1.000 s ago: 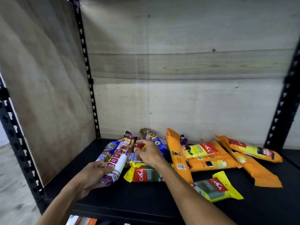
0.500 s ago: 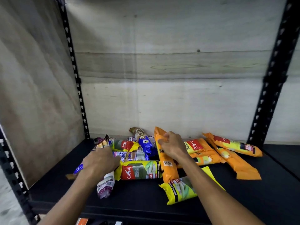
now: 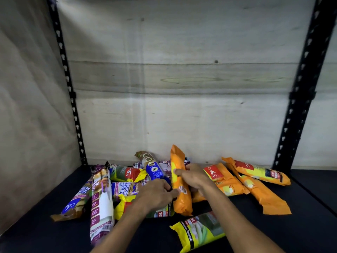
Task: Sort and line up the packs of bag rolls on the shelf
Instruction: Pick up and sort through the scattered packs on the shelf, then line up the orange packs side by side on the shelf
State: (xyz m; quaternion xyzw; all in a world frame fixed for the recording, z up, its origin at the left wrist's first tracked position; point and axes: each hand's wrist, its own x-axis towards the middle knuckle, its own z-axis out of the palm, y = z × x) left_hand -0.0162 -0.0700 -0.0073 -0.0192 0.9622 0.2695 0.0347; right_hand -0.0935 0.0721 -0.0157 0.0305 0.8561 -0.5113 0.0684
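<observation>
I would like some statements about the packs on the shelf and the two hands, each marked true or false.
1. The right hand grips the upright orange pack. True.
2. The left hand holds the purple and white pack. False: that pack lies on the shelf, apart from the left hand, which reaches toward the orange pack.
3. A yellow pack lies nearest the front edge, in front of the orange pack. True.
4. All the orange packs stand in a neat row. False: three lie at different angles at the right, overlapping.
5. The shelf surface is white. False: it is dark; the back panel is pale wood.
</observation>
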